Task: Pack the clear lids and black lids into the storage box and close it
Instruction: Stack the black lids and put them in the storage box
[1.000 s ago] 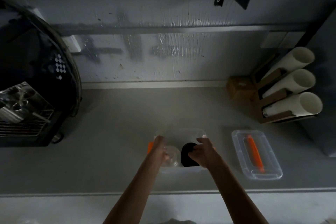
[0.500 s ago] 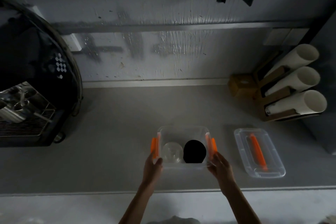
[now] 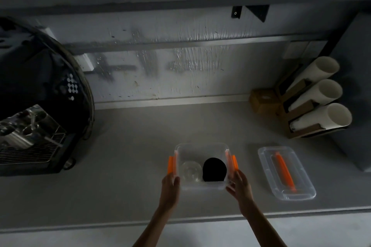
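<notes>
A clear storage box (image 3: pixel 200 148) with orange side latches stands uncovered on the grey counter near its front edge. Inside it, a stack of clear lids (image 3: pixel 190 171) lies on the left and a stack of black lids (image 3: pixel 214 169) on the right. My left hand (image 3: pixel 170 186) rests against the box's near left corner, below the left latch. My right hand (image 3: pixel 240 184) touches the near right corner, fingers apart. The box's own clear cover (image 3: pixel 286 172), with an orange handle, lies flat on the counter to the right, apart from the box.
A black coffee machine (image 3: pixel 38 102) with a metal drip grate fills the left side. At the back right a wooden rack holds three stacks of white paper cups (image 3: pixel 319 94), with a small brown box (image 3: pixel 263 100) beside it. A wall runs along the back.
Both hands have come out of the box, leaving the clear and black lids inside, and have moved to its near outer corners. The box has stayed in place.
</notes>
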Tool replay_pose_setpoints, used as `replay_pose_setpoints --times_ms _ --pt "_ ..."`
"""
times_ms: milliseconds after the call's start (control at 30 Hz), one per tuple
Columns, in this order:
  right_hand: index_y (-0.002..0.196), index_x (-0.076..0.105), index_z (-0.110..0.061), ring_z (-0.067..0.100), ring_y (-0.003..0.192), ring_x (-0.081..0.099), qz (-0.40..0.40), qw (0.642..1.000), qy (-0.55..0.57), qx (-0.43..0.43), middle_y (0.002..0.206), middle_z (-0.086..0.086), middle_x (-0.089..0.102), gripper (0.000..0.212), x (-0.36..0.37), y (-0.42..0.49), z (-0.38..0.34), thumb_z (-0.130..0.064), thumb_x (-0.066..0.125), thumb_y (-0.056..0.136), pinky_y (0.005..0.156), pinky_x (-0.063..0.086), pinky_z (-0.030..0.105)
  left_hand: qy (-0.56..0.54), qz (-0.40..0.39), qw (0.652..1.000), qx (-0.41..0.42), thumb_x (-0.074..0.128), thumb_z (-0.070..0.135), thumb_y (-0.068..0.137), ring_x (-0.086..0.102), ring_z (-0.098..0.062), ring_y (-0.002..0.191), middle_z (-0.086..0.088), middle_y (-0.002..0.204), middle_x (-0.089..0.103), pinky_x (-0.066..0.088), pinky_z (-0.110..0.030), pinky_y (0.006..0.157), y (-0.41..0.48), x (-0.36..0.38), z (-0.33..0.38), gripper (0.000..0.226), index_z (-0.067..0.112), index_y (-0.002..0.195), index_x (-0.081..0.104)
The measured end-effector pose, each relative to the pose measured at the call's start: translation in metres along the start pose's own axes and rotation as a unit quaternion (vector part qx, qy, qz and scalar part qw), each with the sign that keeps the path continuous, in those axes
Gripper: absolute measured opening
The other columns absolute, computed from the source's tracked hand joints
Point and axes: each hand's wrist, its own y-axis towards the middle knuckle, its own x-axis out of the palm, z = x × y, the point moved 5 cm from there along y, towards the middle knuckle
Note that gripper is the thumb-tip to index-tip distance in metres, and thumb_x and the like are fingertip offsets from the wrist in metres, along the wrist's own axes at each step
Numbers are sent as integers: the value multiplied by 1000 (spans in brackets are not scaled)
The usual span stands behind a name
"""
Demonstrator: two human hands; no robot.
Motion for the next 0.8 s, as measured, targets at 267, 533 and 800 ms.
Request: replay_pose_setpoints --times_ms 267,533,800 --pt "131 48 -51 5 117 48 -70 990 -102 -68 134 -26 50 40 15 -17 -17 -25 43 100 100 41 46 76 -30 996 39 14 81 78 6 -9 150 4 163 10 12 -26 119 3 4 15 95 22 154 8" --pt "137 39 -34 21 90 62 -18 992 -113 -59 130 11 55 64 6 -14 -12 -50 66 80 77 51 50 112 12 992 53 14 75 83 12 -13 149 8 162 10 17 -39 120 -2 7 12 89 21 154 7" --pt "108 70 -18 25 90 69 64 918 -374 -120 102 8 73 29 -79 3 -27 -38 59 90 74 54 36 304 97 948 10 35 20 83 21 -37 145 -16 158 23 25 -58 112 -12 49 64 67 9 149 27"
